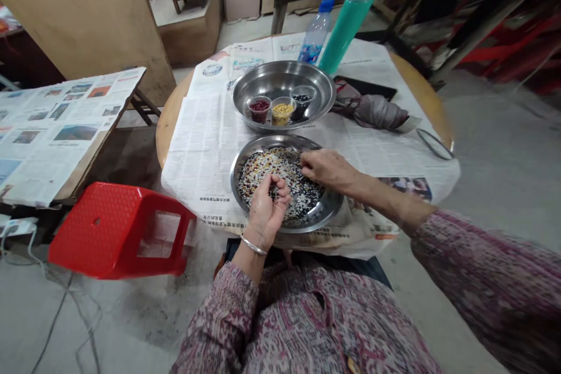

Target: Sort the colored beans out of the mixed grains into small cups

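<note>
Newspaper-covered round table, two hands at the metal bowl near its near edge.
Bowl holds mixed white, yellow, red and black grains; left hand palm up at its near side, fingers loosely curled, half open, something dark in the palm; right hand closed over the right side, fingertips drawn together, contents hidden, cannot tell. Beyond, a larger basin carries three cups: red, yellow, black. Bottle stands toward the far edge.
</note>
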Demonstrator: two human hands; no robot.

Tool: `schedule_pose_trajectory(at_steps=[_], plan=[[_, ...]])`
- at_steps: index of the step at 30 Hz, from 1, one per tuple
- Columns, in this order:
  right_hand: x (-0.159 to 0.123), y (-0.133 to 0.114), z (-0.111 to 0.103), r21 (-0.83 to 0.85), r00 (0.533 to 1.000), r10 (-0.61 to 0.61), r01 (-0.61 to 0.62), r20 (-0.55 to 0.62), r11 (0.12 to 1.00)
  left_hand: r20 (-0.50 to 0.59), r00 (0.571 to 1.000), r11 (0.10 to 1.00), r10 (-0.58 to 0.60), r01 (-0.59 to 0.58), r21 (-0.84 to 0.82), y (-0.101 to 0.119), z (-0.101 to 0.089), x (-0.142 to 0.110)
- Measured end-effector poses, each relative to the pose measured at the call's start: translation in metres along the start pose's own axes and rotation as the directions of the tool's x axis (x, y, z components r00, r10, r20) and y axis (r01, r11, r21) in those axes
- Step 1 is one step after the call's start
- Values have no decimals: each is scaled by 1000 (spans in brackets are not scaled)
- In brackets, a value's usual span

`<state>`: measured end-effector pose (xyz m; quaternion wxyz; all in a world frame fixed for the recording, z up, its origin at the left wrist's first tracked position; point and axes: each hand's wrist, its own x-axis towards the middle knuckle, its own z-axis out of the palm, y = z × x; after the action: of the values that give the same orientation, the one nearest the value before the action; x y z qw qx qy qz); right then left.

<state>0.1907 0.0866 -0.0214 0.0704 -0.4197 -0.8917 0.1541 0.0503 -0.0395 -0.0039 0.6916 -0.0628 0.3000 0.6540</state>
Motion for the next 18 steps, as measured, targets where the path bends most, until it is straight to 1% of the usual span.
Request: schedule_pose_trajectory(at_steps=[2,4,5,6,7,8,9,11,12,13,14,15,17,18], plan=[[-1,-8,-17,211,998,38,-50,57,976,-50,998,998,47,-46,30,-2,1,1],[-7,-21,-35,473,992,52,-102,117,875,-61,995,996,75,-71,62,-4,1,2],[-10,-27,-43,552,989,17,-95,145,828,-50,995,994,82,-78,73,-5,1,2],[-13,-32,-51,596,985,-39,-70,169,800,-37,996,994,82,-79,81,-5,1,2],[-15,-35,-57,601,984,-76,-36,161,798,-26,997,994,76,-74,82,-5,1,2],[-16,-35,-61,573,988,-86,-3,129,820,-21,998,995,66,-64,77,-5,1,2],[-17,-33,-63,510,995,-69,19,78,860,-19,998,997,52,-50,66,-4,1,2],[-16,-23,-59,310,1000,-15,16,-5,951,-6,1000,999,6,-6,38,-2,0,1],[-15,-17,-53,201,1000,-16,16,0,980,9,1000,1000,-16,16,26,-1,-1,0],[-15,-12,-45,96,999,-35,31,40,995,28,999,999,-35,34,18,0,-1,-1],[-16,-8,-35,3,993,-72,72,91,997,44,998,999,-51,51,15,1,-1,-1],[-17,-7,-25,-84,988,-104,114,113,990,59,996,998,-65,64,15,1,-1,-2],[-22,-10,-6,-238,989,-123,140,85,961,71,994,997,-81,79,20,2,-1,-3],[-23,-13,1,-290,990,-129,142,61,947,71,994,996,-86,84,24,3,-1,-3]])
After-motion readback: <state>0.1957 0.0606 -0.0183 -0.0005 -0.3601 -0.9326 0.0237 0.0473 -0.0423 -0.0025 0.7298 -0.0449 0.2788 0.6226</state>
